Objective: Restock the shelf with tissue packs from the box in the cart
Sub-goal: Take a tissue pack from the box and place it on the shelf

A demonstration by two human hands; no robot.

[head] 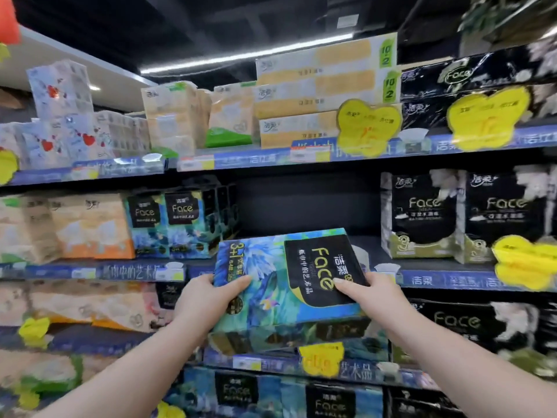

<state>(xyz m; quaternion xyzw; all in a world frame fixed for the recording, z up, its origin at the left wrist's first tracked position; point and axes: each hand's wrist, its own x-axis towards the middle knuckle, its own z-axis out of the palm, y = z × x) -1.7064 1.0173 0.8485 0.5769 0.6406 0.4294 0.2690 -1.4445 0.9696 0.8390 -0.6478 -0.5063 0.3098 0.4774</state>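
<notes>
1 tissue pack (pixel 289 276) gripped by left hand (pixel 208 294) and right hand (pixel 370 294); shelf (pixel 428 280) gap at 12 o'clock unfilled; placing not yet done.

Bright ceiling strip light (pixel 247 52) glares overhead; shelves (pixel 256 160) smear with blur and bow toward the edges.

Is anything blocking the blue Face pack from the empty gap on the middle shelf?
Nothing visible. The gap between the shelved blue packs and the black packs shows only dark shelf, and the held pack, gripped by left hand and right hand, sits before it.
</notes>
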